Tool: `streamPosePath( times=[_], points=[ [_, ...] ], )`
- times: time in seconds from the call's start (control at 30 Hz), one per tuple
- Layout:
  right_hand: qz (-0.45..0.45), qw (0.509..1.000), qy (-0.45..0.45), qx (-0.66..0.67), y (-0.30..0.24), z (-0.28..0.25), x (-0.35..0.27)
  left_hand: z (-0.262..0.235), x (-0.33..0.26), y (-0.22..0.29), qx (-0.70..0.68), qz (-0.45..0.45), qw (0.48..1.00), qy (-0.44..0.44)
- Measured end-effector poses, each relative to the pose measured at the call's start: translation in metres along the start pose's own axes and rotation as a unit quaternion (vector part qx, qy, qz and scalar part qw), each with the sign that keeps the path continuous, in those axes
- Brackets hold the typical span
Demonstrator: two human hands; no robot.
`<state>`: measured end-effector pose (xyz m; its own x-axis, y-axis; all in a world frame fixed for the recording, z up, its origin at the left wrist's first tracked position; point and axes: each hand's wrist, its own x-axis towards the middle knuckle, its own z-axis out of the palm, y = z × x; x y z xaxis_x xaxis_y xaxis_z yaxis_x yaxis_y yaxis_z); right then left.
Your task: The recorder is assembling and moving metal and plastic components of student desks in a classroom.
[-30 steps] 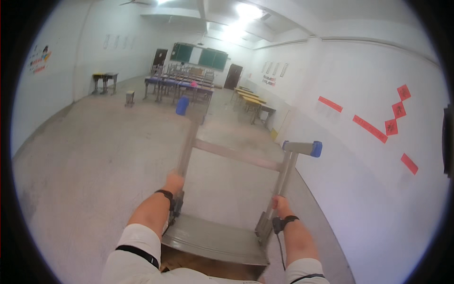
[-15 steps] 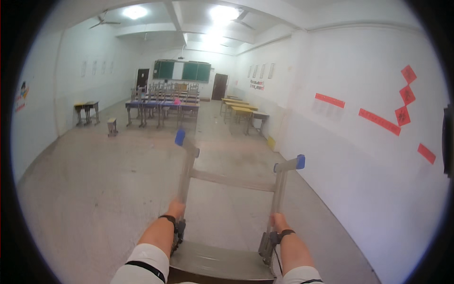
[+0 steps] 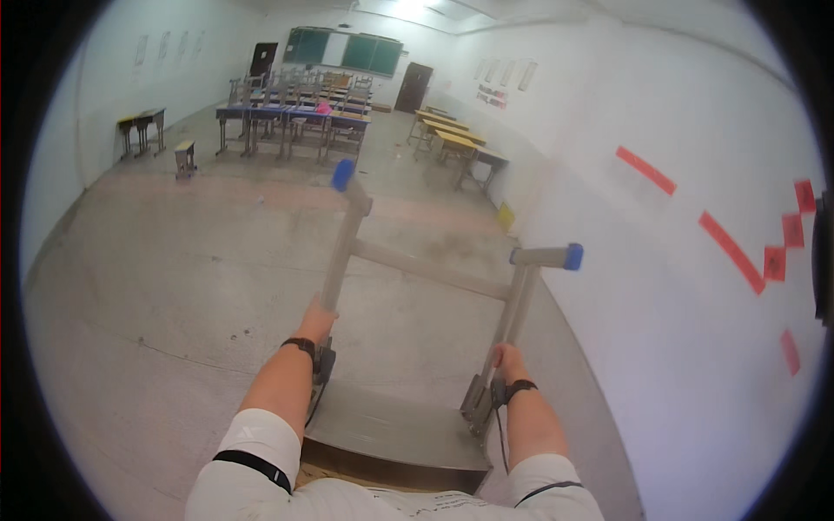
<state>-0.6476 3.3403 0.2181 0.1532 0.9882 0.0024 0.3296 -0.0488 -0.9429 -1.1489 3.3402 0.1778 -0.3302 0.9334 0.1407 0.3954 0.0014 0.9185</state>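
Holding upturned desk point(image 3: 395, 425): my left hand point(image 3: 316, 321) and right hand point(image 3: 510, 359), grip wrapped round one metal leg point(image 3: 340, 260) each; I'd support both evenly, feet point(image 3: 549, 258) clear of wall point(image 3: 686, 365).

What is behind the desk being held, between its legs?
Grey floor shows between the legs, above and below the crossbar; anything directly behind the metal desk panel is covered.

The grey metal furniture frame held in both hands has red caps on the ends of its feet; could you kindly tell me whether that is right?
Not quite: the head view shows that the end caps are blue, not red. The grey metal furniture frame is indeed held in the left hand and right hand.
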Motion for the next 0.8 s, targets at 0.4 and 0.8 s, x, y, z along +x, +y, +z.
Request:
streamPosePath(
  times=[0.4, 0.8],
  points=[
    [0.054, 0.982, 0.063, 0.171, -0.037, 0.055, 0.209, 0.032, 0.248, 0.063, 0.056, -0.028, 0.998, -0.03],
    [0.061, 0.991, 0.034, 0.118, -0.018, 0.156, 0.491, 0.099, 0.5, -0.003, 0.085, -0.039, 0.995, -0.046]
  ],
)
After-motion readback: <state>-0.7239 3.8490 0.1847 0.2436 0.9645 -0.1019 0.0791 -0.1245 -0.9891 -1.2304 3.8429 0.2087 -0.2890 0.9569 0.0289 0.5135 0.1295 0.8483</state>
